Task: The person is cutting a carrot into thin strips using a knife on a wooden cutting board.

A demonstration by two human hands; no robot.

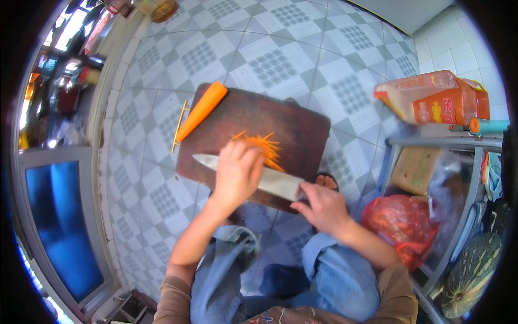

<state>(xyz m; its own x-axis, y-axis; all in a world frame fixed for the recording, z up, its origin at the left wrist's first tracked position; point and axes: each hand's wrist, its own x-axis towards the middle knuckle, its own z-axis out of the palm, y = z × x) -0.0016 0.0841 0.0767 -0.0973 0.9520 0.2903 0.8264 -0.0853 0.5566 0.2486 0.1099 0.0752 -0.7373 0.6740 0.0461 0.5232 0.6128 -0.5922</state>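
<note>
A dark wooden cutting board (299,133) lies before me, low over the tiled floor. My right hand (321,202) is shut on the handle end of a kitchen knife (279,182), whose broad blade lies across the board's near side, tip to the left. My left hand (238,168) is over the middle of the blade, its fingertips at a pile of thin carrot shreds (265,150); whether it holds any of them is hidden. A peeled whole carrot (202,111) rests slanting on the board's far left corner.
On the right stands a metal rack (437,141) with a cardboard box (415,169), a red plastic bag (400,227) and a green squash (471,275) by it. An orange printed package (441,99) is above the rack. My knees flank the near side; a sandalled foot (326,181) is beside the board.
</note>
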